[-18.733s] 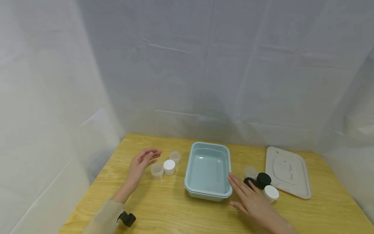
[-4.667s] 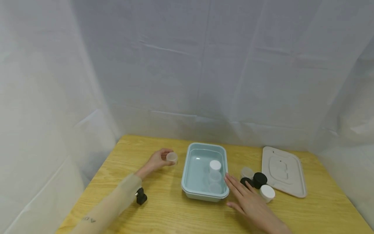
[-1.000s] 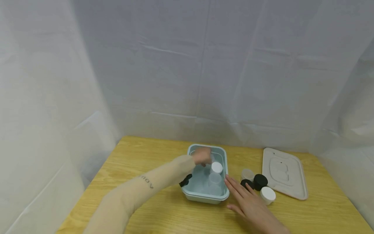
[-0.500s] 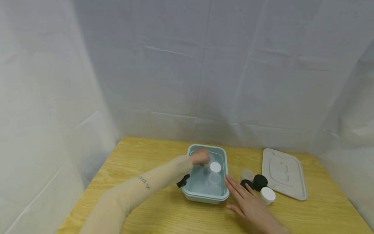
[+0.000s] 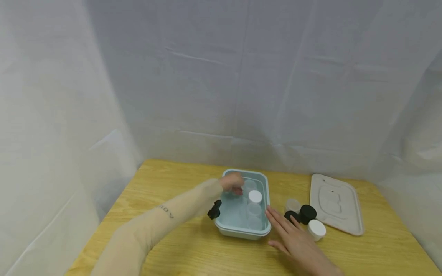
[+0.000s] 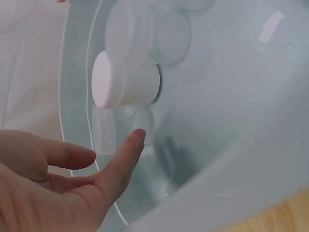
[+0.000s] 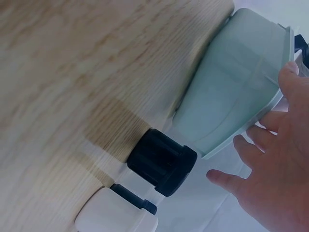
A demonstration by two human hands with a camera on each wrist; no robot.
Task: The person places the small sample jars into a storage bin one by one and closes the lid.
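My left hand (image 5: 232, 184) hovers over the left half of a light blue tub (image 5: 241, 232), holding nothing. In the left wrist view the left hand (image 6: 112, 149) has relaxed fingers, one fingertip (image 6: 138, 136) close to a clear jar (image 6: 123, 126). Beside that stands a white-lidded jar (image 6: 123, 79). The tub holds a clear jar (image 5: 249, 185) at the far end, the white-lidded jar (image 5: 255, 196) and two more clear jars (image 5: 254, 215). My right hand (image 5: 293, 237) lies flat on the table, its fingers against the tub's right wall (image 7: 241, 92).
Right of the tub sit two black-lidded jars (image 5: 308, 212), a white-lidded jar (image 5: 316, 229) and a clear jar (image 5: 292, 204). In the right wrist view the black jar (image 7: 161, 162) is near my fingers. A pale lid (image 5: 335, 203) lies at the right. White sheeting surrounds the wooden table (image 5: 165, 237).
My left hand has let go of a clear jar at the tub's far end and drawn back a little to the left. The right hand has not moved.
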